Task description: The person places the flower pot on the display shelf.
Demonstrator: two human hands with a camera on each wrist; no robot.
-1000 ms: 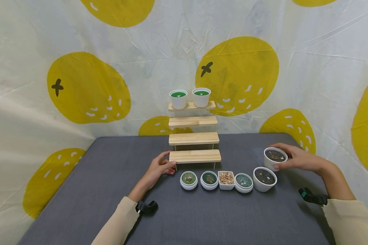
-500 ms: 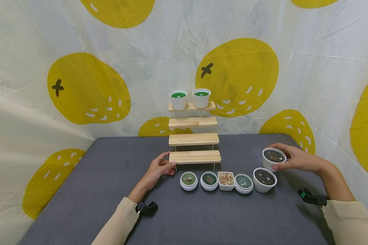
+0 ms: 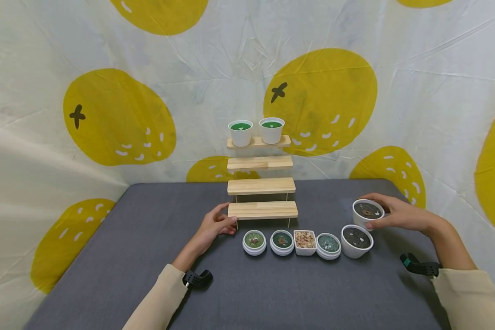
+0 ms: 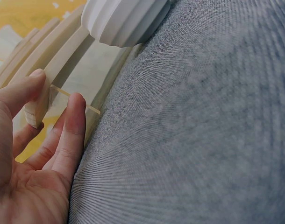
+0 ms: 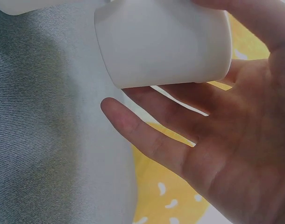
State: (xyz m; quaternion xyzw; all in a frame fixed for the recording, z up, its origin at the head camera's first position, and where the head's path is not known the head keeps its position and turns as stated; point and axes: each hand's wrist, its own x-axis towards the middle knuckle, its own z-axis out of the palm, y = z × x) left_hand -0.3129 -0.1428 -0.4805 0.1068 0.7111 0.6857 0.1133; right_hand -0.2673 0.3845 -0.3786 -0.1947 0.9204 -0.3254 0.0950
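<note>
My left hand (image 3: pixel 213 224) grips the left end of the lowest board of a tiered wooden stand (image 3: pixel 264 209). In the left wrist view the thumb (image 4: pixel 28 91) lies against the board's end, with other fingers below it. On the right, my right hand (image 3: pixel 396 211) holds a white cup (image 3: pixel 360 221) with a dark, speckled filling, thumb on the near side. The right wrist view shows the cup's smooth wall (image 5: pixel 166 46) between thumb and fingers, with the lowest finger stretched out below it. A similar white cup (image 3: pixel 354 250) stands just in front of the held one.
Two white cups with green contents (image 3: pixel 241 136) stand on the stand's top board. In front of the stand are round white jars (image 3: pixel 254 250) and a square dish of brownish bits (image 3: pixel 305 250), in a row on the grey cloth (image 3: pixel 272 293). A fruit-patterned curtain (image 3: pixel 214 101) hangs behind.
The cup in my right hand has shifted very slightly left. My left hand stays at the lowest board, and the row of containers is unchanged.
</note>
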